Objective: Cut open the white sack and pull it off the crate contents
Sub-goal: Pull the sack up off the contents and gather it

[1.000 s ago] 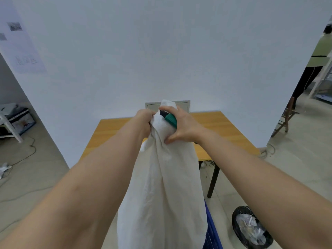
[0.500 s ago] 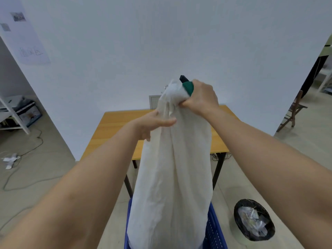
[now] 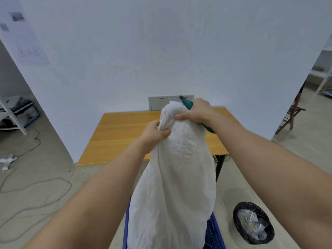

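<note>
The sack (image 3: 172,177) stands up out of the blue crate (image 3: 214,232) at 6 o'clock. The left hand (image 3: 154,133) pinches a fold near its top; the right hand (image 3: 195,112), at 1 o'clock from it, grips the top together with a green knife (image 3: 187,103). Both sets of fingers are curled tight. The worktop (image 3: 122,137) lies behind, a bin (image 3: 253,223) at 4 o'clock.

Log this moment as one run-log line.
stage: pulling sack off | left hand: grips white sack near top | right hand: grips sack top plus green-handled cutter | blue crate: under sack
</note>
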